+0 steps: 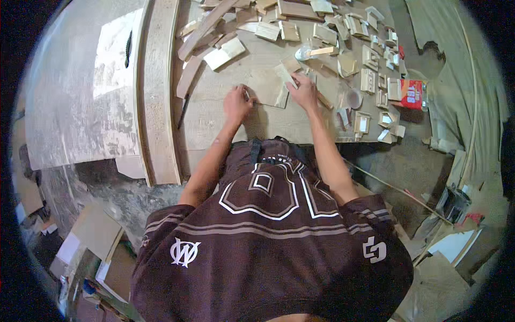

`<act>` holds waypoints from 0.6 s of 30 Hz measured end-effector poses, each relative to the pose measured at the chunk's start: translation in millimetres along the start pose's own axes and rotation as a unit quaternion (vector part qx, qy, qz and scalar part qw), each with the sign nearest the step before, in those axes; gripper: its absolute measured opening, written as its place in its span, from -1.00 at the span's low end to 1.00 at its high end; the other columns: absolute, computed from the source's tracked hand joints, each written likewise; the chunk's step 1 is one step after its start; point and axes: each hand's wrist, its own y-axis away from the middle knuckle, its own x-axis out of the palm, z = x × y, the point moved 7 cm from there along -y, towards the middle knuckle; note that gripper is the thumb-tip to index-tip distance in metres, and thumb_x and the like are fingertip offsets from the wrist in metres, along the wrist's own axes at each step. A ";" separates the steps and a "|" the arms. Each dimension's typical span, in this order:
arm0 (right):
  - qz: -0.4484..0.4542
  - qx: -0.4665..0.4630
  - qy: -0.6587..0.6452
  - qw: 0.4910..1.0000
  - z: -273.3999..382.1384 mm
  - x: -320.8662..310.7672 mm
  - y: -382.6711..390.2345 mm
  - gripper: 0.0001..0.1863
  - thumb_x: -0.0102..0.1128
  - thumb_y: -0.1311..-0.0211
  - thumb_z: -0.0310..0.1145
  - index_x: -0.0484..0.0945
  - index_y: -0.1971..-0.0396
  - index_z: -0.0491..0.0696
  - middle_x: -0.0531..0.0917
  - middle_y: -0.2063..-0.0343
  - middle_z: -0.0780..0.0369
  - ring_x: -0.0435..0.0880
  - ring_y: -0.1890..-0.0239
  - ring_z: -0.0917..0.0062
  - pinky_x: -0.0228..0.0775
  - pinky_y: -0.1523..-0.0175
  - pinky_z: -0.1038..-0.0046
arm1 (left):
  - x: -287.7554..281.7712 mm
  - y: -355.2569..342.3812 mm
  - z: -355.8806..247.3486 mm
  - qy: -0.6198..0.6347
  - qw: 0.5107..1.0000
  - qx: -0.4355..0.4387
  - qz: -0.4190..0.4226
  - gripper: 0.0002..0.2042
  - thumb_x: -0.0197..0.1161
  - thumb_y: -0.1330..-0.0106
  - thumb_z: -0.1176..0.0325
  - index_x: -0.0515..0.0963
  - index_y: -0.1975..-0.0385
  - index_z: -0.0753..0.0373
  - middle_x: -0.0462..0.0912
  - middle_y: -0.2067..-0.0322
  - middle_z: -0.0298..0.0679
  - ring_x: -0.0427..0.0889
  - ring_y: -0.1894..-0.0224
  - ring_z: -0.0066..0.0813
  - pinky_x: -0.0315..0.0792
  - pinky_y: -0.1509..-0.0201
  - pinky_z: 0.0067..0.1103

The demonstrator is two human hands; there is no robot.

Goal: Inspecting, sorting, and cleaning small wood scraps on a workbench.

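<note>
At the middle of the bench [206,129], my left hand [238,104] has its fingers curled at the left end of a thin flat board; I cannot make out what, if anything, is pinched in them. My right hand [303,91] grips a pale wooden strip [281,75] lying slanted over the board's right part, fingertips on its edge. Just beyond sit a small bottle [304,53] with a wooden stick [322,51] across it and a loose wood scrap. Right of my right hand is a round cup [354,99]. A thin dark tool [182,111] lies left of my left hand.
Long moulding strips [158,96] run front to back at left, beside a pale sheet [112,59]. Wood offcuts [228,53] pile along the back; several small assembled wooden pieces [368,80] and a red container [413,94] line the right. Boards [96,236] stand below at left.
</note>
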 end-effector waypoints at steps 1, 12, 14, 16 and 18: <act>0.001 -0.002 0.002 1.000 -1.8 2.4 -6.7 -0.57 0.33 -0.03 -0.24 0.67 0.06 -0.05 0.70 0.09 0.07 0.70 0.09 0.25 0.52 -0.01 0.29 | 0.4 0.1 -0.8 0.002 1.000 -0.001 -0.002 -0.57 0.53 0.03 0.22 0.54 0.18 0.18 0.62 0.29 -0.12 0.65 0.25 -0.07 0.51 0.24 -0.25; 0.053 -0.094 0.043 0.993 15.3 22.0 -25.3 -0.62 0.34 -0.15 -0.19 0.69 -0.01 0.12 0.68 0.05 0.14 0.65 0.02 0.21 0.49 -0.08 0.27 | -8.5 5.8 1.0 0.038 0.999 -0.025 -0.027 -0.57 0.54 0.07 0.18 0.53 0.25 0.20 0.59 0.37 -0.16 0.64 0.32 -0.10 0.50 0.31 -0.27; 0.023 -0.106 0.013 0.994 13.7 22.6 -27.2 -0.65 0.36 -0.17 -0.29 0.69 0.01 0.04 0.70 0.08 0.16 0.67 0.05 0.30 0.49 -0.06 0.37 | -11.2 4.5 -4.3 0.021 0.999 -0.019 -0.031 -0.58 0.54 0.07 0.18 0.54 0.26 0.20 0.59 0.38 -0.17 0.64 0.32 -0.10 0.49 0.31 -0.26; 0.009 -0.134 0.028 0.991 15.3 18.1 -28.8 -0.66 0.36 -0.17 -0.29 0.70 0.02 0.04 0.70 0.09 0.16 0.69 0.08 0.31 0.50 -0.04 0.37 | -9.3 5.5 -5.2 0.030 0.999 -0.028 -0.011 -0.58 0.54 0.06 0.17 0.55 0.26 0.19 0.60 0.38 -0.18 0.63 0.33 -0.11 0.49 0.32 -0.27; -0.003 -0.163 0.042 0.986 23.1 17.0 -27.8 -0.67 0.36 -0.17 -0.29 0.70 0.04 0.03 0.71 0.10 0.16 0.70 0.11 0.31 0.52 -0.01 0.38 | -10.6 6.9 -5.9 0.028 0.999 -0.017 -0.021 -0.59 0.54 0.05 0.17 0.55 0.25 0.18 0.60 0.38 -0.19 0.63 0.34 -0.12 0.49 0.32 -0.28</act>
